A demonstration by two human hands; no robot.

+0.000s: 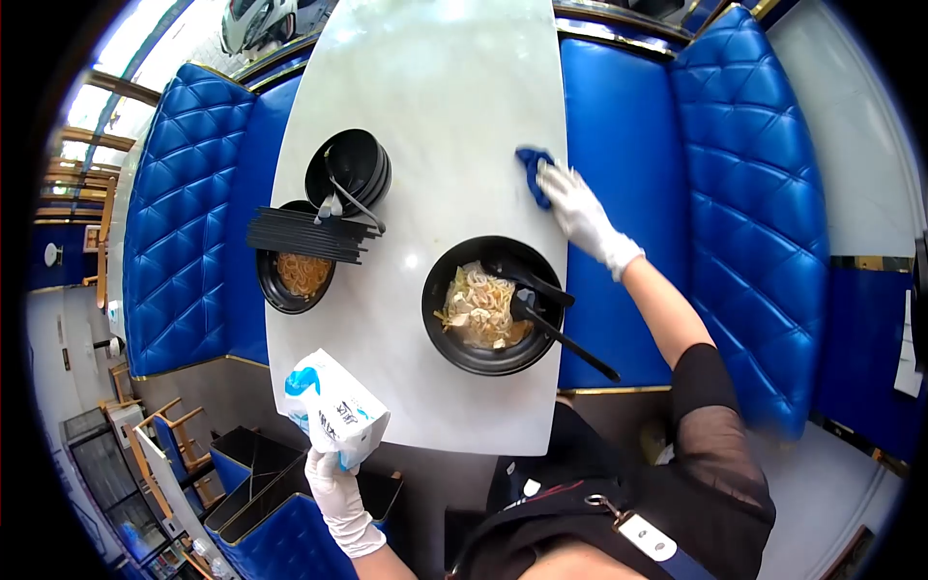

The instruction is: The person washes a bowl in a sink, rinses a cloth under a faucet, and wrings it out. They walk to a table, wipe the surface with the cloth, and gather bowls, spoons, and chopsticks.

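Note:
My left hand (338, 498), in a white glove, grips a white and blue tissue pack (353, 401) at the table's near left corner. At the table's right edge my gloved right hand (582, 213) is closed on a dark blue cloth (534, 172), which lies against the tabletop. Nearest to that hand stands a large black bowl (440, 333) with noodles (480, 307) and two black utensils resting in it. Across the white table (454, 106), on the left, are stacked black bowls (346, 159) with a metal utensil in the top one.
Black chopsticks (309, 235) lie across a smaller black bowl (275, 290) of leftover noodles. Blue padded benches flank the table, a right bench (623, 184) and a left bench (188, 213). Blue seating (280, 541) stands behind at lower left.

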